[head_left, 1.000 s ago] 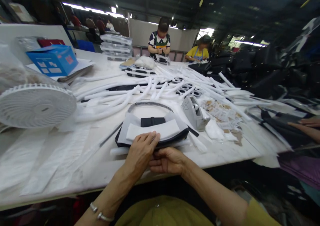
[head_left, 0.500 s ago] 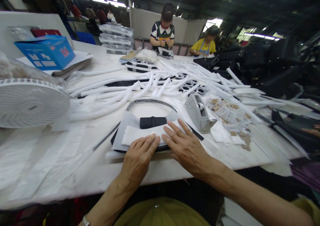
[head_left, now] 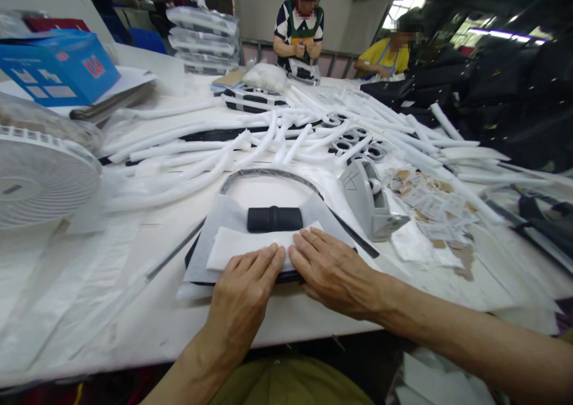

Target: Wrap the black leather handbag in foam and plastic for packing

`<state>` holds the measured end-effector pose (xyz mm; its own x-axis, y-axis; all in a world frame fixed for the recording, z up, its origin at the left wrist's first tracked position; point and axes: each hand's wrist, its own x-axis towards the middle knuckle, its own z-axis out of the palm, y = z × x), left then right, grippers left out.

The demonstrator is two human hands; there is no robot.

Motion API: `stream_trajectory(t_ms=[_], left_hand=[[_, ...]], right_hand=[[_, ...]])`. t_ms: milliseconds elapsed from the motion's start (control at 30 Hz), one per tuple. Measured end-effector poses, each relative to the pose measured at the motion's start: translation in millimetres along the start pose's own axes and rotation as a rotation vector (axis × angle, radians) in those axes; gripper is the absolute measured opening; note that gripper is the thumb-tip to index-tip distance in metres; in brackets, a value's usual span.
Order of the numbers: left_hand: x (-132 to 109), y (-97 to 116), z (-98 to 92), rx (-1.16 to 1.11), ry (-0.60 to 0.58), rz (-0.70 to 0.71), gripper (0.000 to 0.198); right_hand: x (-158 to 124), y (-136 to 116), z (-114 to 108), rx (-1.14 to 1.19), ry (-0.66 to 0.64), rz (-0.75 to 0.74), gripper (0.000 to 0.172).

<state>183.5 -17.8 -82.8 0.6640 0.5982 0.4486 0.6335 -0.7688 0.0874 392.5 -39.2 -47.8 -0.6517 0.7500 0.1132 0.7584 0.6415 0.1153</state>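
Note:
A black bag lies on the table in front of me, mostly covered by a thin white sheet point(head_left: 201, 256). Its dark closure strap point(head_left: 274, 219) shows beyond a folded white pad point(head_left: 242, 244). The bag's wrapped handle point(head_left: 268, 173) arches away from me. My left hand point(head_left: 246, 283) lies on the near edge of the pad, fingers extended. My right hand point(head_left: 329, 268) rests flat on the pad's right part, fingertips close to the left hand's. Both hands press from above; neither grips anything that shows.
A grey tape dispenser point(head_left: 364, 199) stands right of the bag, near a pile of small packets point(head_left: 439, 205). White foam tubes point(head_left: 201, 136) spread across the table behind. At left are a white fan point(head_left: 40, 178) and a blue box point(head_left: 58, 68). Two people work opposite.
My right hand's fingers have drawn closer together and lie lower on the pad. The left hand stays on the pad's near edge. The camera view has tilted down and come closer.

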Motion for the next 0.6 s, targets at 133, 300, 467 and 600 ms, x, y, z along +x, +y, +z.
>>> stream_trajectory(t_ms=[133, 300, 467, 600], left_hand=[[-4, 3, 6.2, -0.011, 0.08, -0.01, 0.037], [-10, 4, 13.2, 0.014, 0.128, 0.021, 0.035], [-13, 7, 17.7, 0.097, 0.113, 0.037, 0.038], [-15, 12, 13.2, 0.246, 0.047, 0.106, 0.043]], right_hand=[[-1, -3, 4, -0.087, 0.027, -0.031, 0.034], [0, -1, 10, -0.099, 0.048, -0.086, 0.035], [-5, 3, 25, -0.168, 0.125, -0.102, 0.032], [-12, 0, 36, -0.179, 0.209, -0.054, 0.031]])
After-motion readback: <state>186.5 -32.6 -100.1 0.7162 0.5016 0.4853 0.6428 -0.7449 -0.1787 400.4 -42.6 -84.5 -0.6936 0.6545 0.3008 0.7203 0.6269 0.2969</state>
